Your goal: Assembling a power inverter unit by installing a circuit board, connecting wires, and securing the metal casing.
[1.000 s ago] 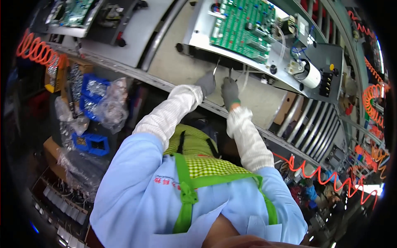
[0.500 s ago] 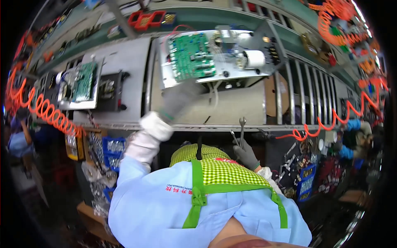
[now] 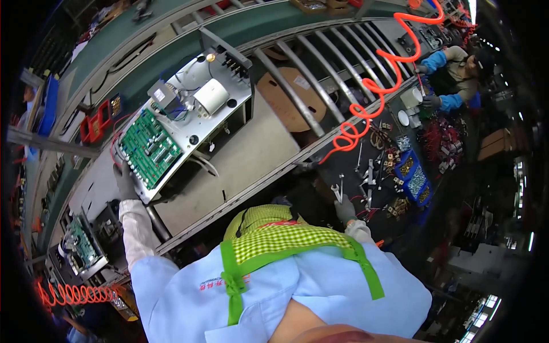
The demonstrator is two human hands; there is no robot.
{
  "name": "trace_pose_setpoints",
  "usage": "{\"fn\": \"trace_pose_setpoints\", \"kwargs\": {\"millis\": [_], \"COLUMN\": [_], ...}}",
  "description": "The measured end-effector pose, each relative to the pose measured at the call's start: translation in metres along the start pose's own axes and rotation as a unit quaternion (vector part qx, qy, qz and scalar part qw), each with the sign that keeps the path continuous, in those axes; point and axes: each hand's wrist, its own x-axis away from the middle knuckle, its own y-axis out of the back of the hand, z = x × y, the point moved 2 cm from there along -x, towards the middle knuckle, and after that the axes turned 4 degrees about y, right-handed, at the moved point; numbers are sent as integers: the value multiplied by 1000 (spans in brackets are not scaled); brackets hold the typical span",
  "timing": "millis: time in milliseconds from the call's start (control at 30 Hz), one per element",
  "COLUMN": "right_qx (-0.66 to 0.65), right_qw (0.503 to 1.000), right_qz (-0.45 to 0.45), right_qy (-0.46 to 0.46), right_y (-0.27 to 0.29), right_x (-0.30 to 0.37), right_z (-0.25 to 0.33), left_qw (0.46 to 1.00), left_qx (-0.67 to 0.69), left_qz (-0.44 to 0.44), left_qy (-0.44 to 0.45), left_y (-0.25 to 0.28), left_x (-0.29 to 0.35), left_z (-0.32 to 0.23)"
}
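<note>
My left hand (image 3: 125, 184), in a grey glove, grips the left edge of a metal chassis (image 3: 182, 128), its fingers partly hidden by that edge. A green circuit board (image 3: 150, 150) lies on the chassis beside my fingers. Farther right on it are a white cylinder (image 3: 211, 97) and a boxy transformer (image 3: 164, 94). Down at the right, beyond the bench edge, my gloved right hand (image 3: 345, 210) is closed around an open-end wrench (image 3: 337, 191). A second slim metal tool (image 3: 342, 182) sticks up from the same hand; its kind is unclear.
Metal rollers (image 3: 294, 86) extend right of the chassis, with a round brown cardboard piece (image 3: 290, 102) among them. An orange coiled hose (image 3: 366, 86) hangs across. Blue parts bins (image 3: 416, 182) and loose tools lie at right, near a co-worker (image 3: 457, 74). Another board assembly (image 3: 83, 246) sits lower left.
The view has swung to the right, so the bench appears tilted. My left hand has gone from in front of the chassis to its left edge. My right hand still holds the wrench.
</note>
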Motion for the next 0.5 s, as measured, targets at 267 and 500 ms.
{"fn": "trace_pose_setpoints", "kwargs": {"millis": [267,500], "right_qx": [79,212], "right_qw": [996,976], "right_qz": [-21,-26], "right_qy": [21,-38], "right_y": [5,14], "right_x": [-124,-126], "right_z": [-37,-27], "left_qw": [999,994], "left_qx": [-49,-23], "left_qz": [1,33], "left_qy": [-20,-104], "left_y": [-168,-349], "left_x": [81,150], "left_z": [-84,-163]}}
